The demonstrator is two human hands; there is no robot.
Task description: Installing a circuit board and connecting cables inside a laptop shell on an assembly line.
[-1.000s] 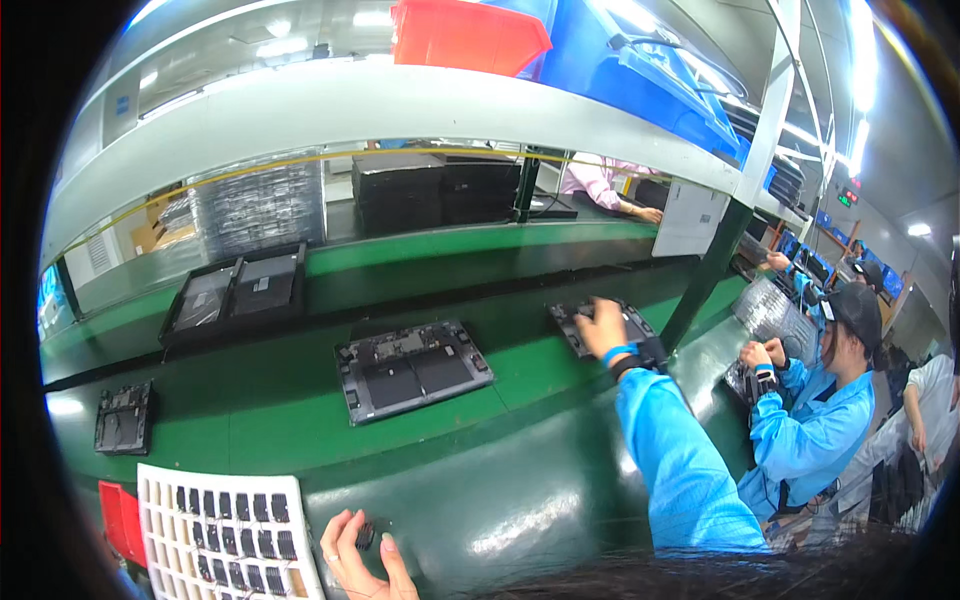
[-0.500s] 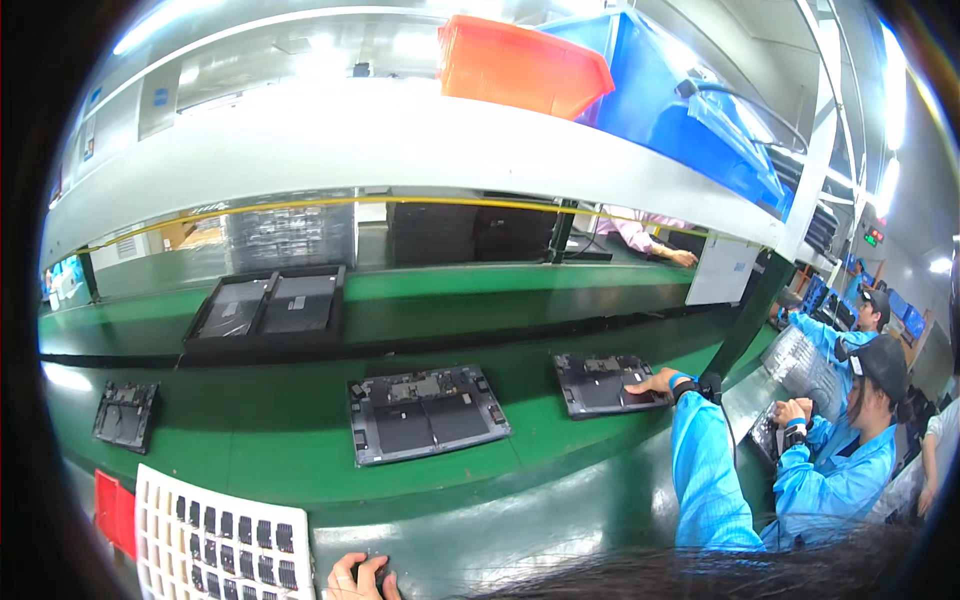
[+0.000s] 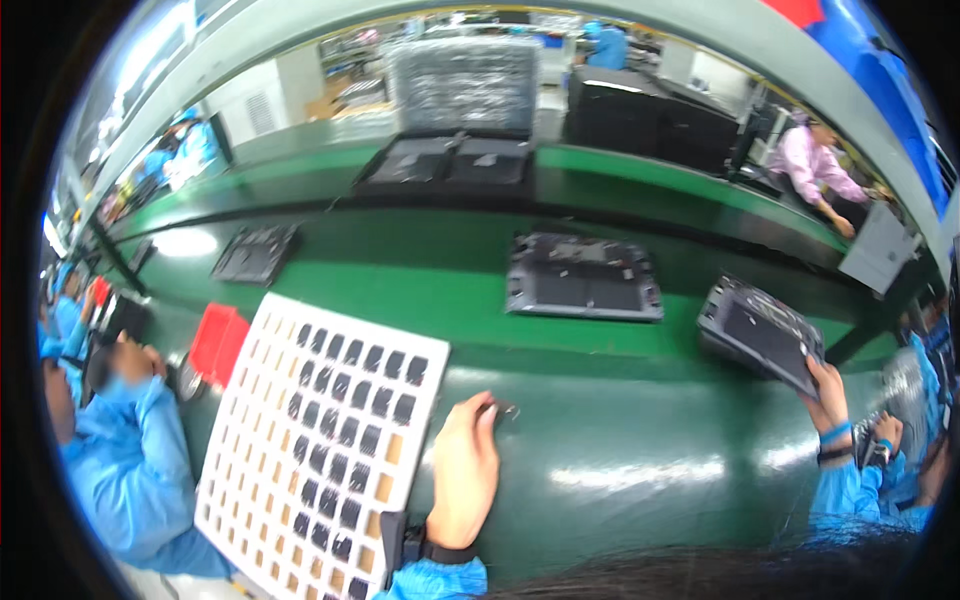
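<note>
My left hand [image 3: 465, 465] is closed, thumb and fingers pinching a small black part [image 3: 505, 409] above the green bench, just right of the white tray [image 3: 432, 350]. The tray has rows of pockets; several hold small black parts, others show tan bottoms. On the right, my right hand [image 3: 828, 395] grips the near corner of an opened laptop base [image 3: 762, 335], which is tilted, with dark battery packs and a circuit board exposed. Another opened laptop base [image 3: 583, 290] lies flat on the green surface between the hands. A third laptop base [image 3: 257, 255] rests farther left.
A red bin [image 3: 215, 345] stands beyond the tray's left edge. At the back is a black tray [image 3: 440, 170] with two dark panels. A co-worker in blue [image 3: 130, 470] sits at left; a person in pink [image 3: 805, 165] is across. A frame post [image 3: 880, 315] rises at right.
The view has swung left and down, showing more of the tray and my left hand. My right hand, earlier on the right laptop base, now holds it tilted.
</note>
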